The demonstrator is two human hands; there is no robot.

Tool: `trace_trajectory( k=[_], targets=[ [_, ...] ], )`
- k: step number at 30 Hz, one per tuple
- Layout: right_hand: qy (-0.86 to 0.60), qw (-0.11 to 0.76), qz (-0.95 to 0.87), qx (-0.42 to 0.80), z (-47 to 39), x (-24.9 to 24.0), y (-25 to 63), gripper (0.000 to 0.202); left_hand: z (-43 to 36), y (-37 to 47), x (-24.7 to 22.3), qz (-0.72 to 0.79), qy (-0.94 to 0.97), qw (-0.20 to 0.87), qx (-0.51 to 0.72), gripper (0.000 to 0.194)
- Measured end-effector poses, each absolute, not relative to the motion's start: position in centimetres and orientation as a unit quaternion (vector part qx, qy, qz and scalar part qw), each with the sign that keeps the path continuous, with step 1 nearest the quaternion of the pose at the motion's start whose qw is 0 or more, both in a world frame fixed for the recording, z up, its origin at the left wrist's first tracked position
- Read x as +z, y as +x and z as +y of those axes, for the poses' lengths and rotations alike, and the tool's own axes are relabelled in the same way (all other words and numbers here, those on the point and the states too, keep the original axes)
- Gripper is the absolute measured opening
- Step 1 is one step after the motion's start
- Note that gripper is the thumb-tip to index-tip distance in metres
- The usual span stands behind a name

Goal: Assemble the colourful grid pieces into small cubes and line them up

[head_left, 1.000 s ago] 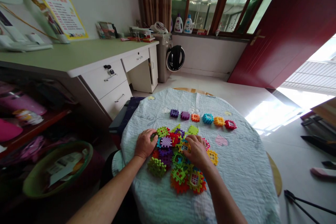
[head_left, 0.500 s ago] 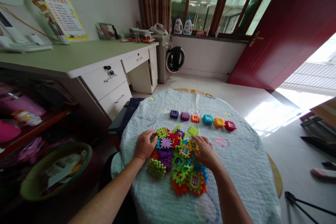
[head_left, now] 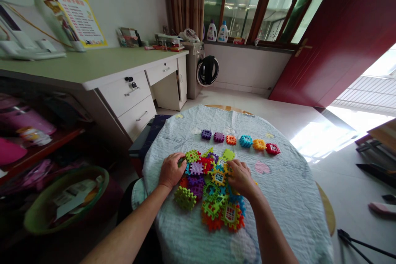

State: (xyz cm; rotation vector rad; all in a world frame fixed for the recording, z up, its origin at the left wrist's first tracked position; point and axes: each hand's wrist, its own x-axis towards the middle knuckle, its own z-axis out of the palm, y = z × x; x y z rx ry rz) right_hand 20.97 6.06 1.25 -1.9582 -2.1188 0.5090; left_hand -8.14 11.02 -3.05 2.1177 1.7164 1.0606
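A pile of interlocking plastic building blocks [head_left: 213, 198] in many colours lies on the cloth-covered round table [head_left: 287, 198]. At its left edge my left hand [head_left: 171, 171] has its fingers curled, with a dark green block [head_left: 182, 161] partly showing between thumb and fingers. Beside it sits a lime-green block [head_left: 193, 156]. On the right side of the pile, the fingers of my right hand [head_left: 243, 177] are closed on an orange block [head_left: 228, 170], mostly covered by them. A yellow block with a white window grid [head_left: 219, 178] lies just left of that hand.
Farther back on the table, a row of blocks runs from a dark purple block [head_left: 206, 134] to a red block [head_left: 272, 149]. A desk [head_left: 102, 64] stands at left, above a green-rimmed basket [head_left: 105, 181]. Behind are a washing machine [head_left: 194, 66] and a red door [head_left: 334, 37].
My right hand's fingers have closed in over the orange block, covering more of it. My left hand stays in place. The whole view has shifted very slightly.
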Motion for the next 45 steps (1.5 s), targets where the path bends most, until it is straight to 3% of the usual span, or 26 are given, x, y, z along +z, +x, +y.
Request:
trace_trajectory(
  k=[5, 16, 22, 28, 36, 45],
  targets=[
    [-0.671, 0.107, -0.713, 0.173, 6.7, 0.8, 21.3, 0.056, 11.0, -8.1, -3.1, 0.583, 0.719, 0.110, 0.362, 0.021],
    [-0.658, 0.119, -0.717, 0.196, 6.2, 1.5, 21.5, 0.033, 11.1, -8.2, -3.2, 0.582, 0.721, 0.105, 0.361, 0.020],
    [-0.650, 0.153, -0.721, 0.183, 5.8, 2.7, 20.8, 0.042, 11.1, -8.2, -3.1, 0.583, 0.720, 0.107, 0.361, 0.020],
    [-0.614, 0.118, -0.754, 0.203, 5.2, 3.2, 19.0, 0.040, 11.0, -8.2, -3.2, 0.583, 0.724, 0.108, 0.354, 0.021],
    [-0.601, 0.125, -0.756, 0.230, 5.2, 3.0, 17.5, 0.053, 11.0, -8.2, -3.3, 0.583, 0.723, 0.102, 0.356, 0.022],
    [-0.608, 0.157, -0.756, 0.187, 4.9, 2.4, 17.1, 0.046, 11.0, -8.2, -3.1, 0.583, 0.722, 0.106, 0.356, 0.022]
  ],
)
